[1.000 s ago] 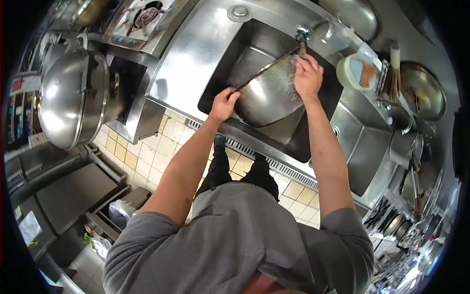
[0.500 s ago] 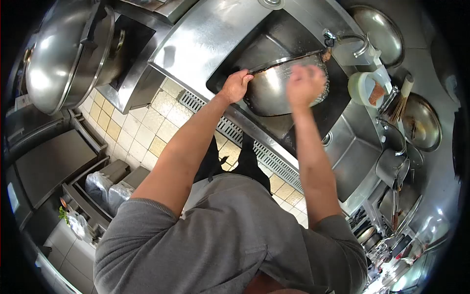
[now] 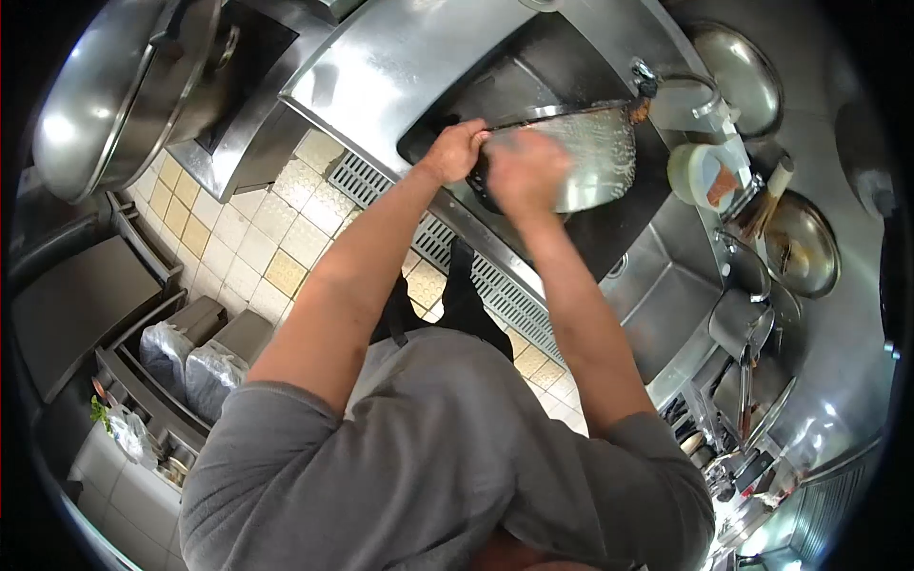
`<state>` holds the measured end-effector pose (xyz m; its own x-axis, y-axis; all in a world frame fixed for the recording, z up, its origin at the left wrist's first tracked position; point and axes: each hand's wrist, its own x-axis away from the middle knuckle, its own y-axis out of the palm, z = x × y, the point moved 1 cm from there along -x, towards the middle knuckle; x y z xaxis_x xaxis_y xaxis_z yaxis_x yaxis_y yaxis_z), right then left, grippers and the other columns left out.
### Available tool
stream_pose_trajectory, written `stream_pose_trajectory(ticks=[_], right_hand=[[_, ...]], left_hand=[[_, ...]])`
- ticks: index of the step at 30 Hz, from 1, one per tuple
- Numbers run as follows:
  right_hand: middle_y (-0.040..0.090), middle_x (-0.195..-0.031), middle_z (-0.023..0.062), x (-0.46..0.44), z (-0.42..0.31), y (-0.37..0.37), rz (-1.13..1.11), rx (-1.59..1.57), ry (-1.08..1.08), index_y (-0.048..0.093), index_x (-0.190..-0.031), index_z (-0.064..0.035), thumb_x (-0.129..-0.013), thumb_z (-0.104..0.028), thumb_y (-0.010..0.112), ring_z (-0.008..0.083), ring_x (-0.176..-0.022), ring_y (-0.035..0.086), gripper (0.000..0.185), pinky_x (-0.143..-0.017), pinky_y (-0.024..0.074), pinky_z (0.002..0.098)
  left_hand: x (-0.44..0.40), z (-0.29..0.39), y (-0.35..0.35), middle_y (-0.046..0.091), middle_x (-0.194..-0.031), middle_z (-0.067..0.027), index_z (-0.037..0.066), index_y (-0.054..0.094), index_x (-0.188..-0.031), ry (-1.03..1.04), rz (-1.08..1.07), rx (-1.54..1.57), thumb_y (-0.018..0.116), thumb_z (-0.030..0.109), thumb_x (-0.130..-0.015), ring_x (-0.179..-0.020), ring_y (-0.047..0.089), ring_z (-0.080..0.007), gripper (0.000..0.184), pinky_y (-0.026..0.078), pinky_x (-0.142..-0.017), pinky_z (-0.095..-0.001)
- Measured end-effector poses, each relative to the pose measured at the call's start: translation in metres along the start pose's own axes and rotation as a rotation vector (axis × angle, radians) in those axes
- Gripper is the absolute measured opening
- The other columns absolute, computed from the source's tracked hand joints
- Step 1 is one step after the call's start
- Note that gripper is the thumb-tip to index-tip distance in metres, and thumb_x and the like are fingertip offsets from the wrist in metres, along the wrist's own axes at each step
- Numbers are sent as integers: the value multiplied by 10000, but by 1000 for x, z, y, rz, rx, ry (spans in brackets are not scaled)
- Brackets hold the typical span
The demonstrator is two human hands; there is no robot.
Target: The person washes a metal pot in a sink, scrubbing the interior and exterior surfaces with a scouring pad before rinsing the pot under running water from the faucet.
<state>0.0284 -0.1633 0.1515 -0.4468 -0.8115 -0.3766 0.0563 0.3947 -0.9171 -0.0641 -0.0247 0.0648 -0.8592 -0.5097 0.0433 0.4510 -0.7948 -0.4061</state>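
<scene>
Metal pan tilted in sink, suds on its right part. Left hand grips its left edge. Right hand blurred over pan's left part; can't tell its grip. Tub sits right of sink.

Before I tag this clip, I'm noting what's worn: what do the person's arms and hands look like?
Grey short sleeves with hemmed edges end on the upper arms, which are bare below them; no watch or band shows. The left hand is gloveless. The right hand appears gloveless too, but is too blurred to tell whether it has rings.
</scene>
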Motion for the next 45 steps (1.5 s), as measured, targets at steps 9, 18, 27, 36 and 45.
stream_pose_trajectory(ticks=[9,18,27,36,45], right_hand=[[640,-1127,85,-31,106,-10,357,-1,461,723,-784,-259,-822,-259,774,338,-1075,571,64,-903,400,498],[648,-1174,159,17,198,-22,300,-364,576,766,-960,-156,-911,-273,735,382,-1023,640,130,-836,524,529],[620,-1149,75,54,99,-67,165,-357,24,792,-935,-226,-791,-213,818,315,-1291,562,147,-1160,362,590],[599,-1153,86,37,84,-64,89,-351,248,791,-930,-220,-759,-150,839,344,-1312,550,191,-1191,335,611],[604,-1176,141,56,119,-99,275,-629,556,752,-952,-131,-757,-42,823,354,-1202,610,226,-1075,467,481]], left_hand=[[-3,8,-4,587,-963,-289,-6,561,-990,-51,17,-31,587,266,-1043,-952,541,-534,278,484,-768,-505],[-3,12,3,634,-1040,-299,15,608,-1056,-14,41,-142,494,316,-1075,-1044,589,-527,323,497,-838,-531],[-19,-46,-8,716,-1086,-206,-18,682,-1169,-53,-329,-155,607,285,-1056,-1032,682,-370,332,530,-924,-414],[-305,93,-34,570,-1475,-227,116,602,-1442,259,87,-502,842,374,-807,-1389,511,-413,726,433,-1152,-495],[-269,70,-2,532,-1470,-194,166,575,-1388,284,110,-667,733,87,-815,-1309,552,-397,600,464,-1090,-503]])
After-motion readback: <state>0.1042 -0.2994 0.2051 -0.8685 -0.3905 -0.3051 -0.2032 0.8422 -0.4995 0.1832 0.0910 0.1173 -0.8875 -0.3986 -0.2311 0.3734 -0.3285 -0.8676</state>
